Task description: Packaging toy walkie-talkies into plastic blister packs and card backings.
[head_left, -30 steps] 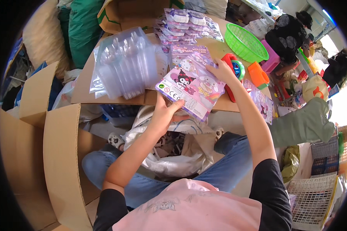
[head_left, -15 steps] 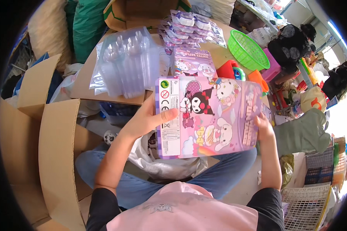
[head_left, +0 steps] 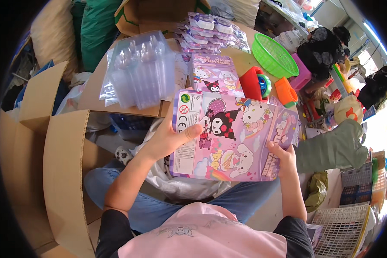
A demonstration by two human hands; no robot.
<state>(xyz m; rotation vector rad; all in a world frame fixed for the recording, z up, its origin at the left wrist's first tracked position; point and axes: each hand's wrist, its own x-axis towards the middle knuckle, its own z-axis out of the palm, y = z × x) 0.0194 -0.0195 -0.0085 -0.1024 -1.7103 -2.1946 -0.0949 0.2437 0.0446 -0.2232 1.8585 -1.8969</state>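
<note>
Right hand [head_left: 285, 158] has shifted inward; I see it and left hand [head_left: 165, 139] gripping opposite ends of the purple card [head_left: 228, 137], long axis crosswise, nearside of green basket [head_left: 273, 56].

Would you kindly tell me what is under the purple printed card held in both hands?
Beneath the card, parts of a white sack and blue jeans show; anything below its middle is covered.
</note>
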